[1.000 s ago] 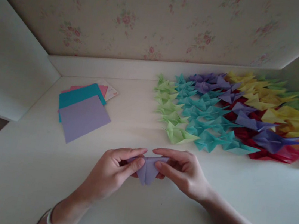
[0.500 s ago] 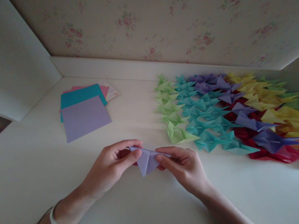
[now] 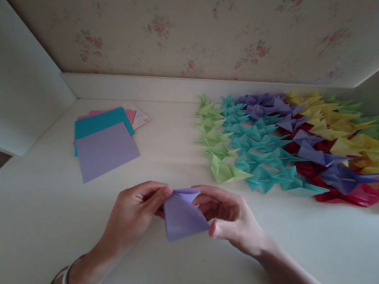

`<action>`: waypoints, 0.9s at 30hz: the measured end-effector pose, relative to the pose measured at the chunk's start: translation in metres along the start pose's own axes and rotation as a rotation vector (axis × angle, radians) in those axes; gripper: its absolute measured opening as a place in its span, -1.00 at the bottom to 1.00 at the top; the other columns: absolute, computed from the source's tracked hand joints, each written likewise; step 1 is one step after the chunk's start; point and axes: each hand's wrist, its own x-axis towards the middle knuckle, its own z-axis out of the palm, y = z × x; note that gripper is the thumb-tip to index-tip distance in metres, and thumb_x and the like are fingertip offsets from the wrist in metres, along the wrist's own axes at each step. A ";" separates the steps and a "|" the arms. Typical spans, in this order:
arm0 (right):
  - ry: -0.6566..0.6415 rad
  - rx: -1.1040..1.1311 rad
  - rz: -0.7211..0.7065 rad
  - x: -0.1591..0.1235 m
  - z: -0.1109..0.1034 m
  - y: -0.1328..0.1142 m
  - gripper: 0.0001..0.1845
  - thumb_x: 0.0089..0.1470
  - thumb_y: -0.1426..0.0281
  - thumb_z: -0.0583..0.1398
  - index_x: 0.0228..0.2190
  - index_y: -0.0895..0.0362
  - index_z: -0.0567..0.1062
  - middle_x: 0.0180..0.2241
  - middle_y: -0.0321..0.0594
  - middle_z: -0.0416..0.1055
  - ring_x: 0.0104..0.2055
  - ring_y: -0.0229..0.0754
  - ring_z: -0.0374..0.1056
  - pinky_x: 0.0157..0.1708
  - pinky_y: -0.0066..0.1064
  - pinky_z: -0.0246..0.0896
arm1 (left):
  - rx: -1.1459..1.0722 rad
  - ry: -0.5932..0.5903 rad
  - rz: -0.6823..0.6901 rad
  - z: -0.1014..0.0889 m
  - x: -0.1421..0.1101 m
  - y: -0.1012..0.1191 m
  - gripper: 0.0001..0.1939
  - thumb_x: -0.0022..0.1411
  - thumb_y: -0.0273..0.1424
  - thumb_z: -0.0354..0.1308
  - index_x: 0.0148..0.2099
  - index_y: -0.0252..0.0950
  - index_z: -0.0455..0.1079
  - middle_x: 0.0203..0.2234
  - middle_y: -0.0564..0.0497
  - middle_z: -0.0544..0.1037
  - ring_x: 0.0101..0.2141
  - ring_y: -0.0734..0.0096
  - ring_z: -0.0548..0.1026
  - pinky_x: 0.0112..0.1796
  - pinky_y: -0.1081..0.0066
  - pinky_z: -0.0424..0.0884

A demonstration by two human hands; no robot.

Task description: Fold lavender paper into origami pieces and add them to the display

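Note:
A folded piece of purple origami paper (image 3: 184, 220) is held up just above the white table, with a flap standing partly open at its top. My left hand (image 3: 143, 206) pinches its upper left corner between thumb and fingers. On the other side my right hand (image 3: 234, 221) is curved, its thumb well apart from its fingers. The index fingertip is at the paper's top edge, and the thumb is by its right corner; whether the thumb presses on it I cannot tell.
Flat paper sheets lie at the left: a purple sheet (image 3: 107, 150) over a teal sheet (image 3: 101, 123), with pink and white ones beneath. Rows of folded paper cranes (image 3: 271, 148) in several colours fill the right back. A floral-papered wall (image 3: 200, 28) stands behind the table.
The paper was a small narrow triangle pinched by both hands. It now shows a larger face and a raised flap. My right thumb has come away from the fingers and moved lower right.

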 end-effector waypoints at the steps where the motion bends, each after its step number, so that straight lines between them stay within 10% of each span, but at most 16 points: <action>1: -0.009 -0.023 0.015 0.000 0.001 0.000 -0.32 -0.21 0.20 0.50 -0.03 0.13 0.53 -0.22 -0.19 0.55 -0.30 -0.25 0.43 -0.34 -0.49 0.34 | 0.010 0.016 0.009 0.000 0.000 -0.001 -0.73 0.15 -0.16 0.32 -0.37 -0.28 0.60 -0.57 0.08 0.60 -0.56 0.44 0.55 -0.53 0.58 0.52; 7: 0.045 -0.161 0.190 0.003 0.004 0.002 -0.61 0.12 0.12 0.29 -0.26 0.23 0.57 -0.39 -0.18 0.56 -0.36 -0.25 0.50 -0.33 -0.46 0.43 | -0.108 0.017 -0.053 -0.002 0.001 -0.005 -0.72 0.18 -0.15 0.29 -0.31 -0.28 0.59 -0.54 0.08 0.60 -0.50 0.42 0.56 -0.50 0.55 0.54; 15: 0.220 0.027 0.116 0.007 -0.005 0.002 -0.70 0.07 0.20 0.35 -0.38 0.22 0.59 -0.55 -0.26 0.54 -0.56 -0.33 0.46 -0.55 -0.59 0.36 | -0.211 -0.223 -0.164 -0.004 -0.005 0.008 -0.76 0.25 -0.31 0.27 -0.06 -0.26 0.59 -0.30 0.00 0.68 -0.25 0.34 0.63 -0.24 0.50 0.58; 27: 0.279 0.253 0.109 0.007 -0.005 0.000 -0.72 -0.08 0.33 0.43 -0.30 0.23 0.65 -0.63 -0.18 0.57 -0.62 -0.26 0.50 -0.62 -0.61 0.37 | -0.141 0.022 -0.098 0.004 -0.007 0.012 -0.82 0.09 -0.32 0.38 -0.30 -0.32 0.57 -0.52 0.03 0.66 -0.47 0.39 0.64 -0.46 0.57 0.57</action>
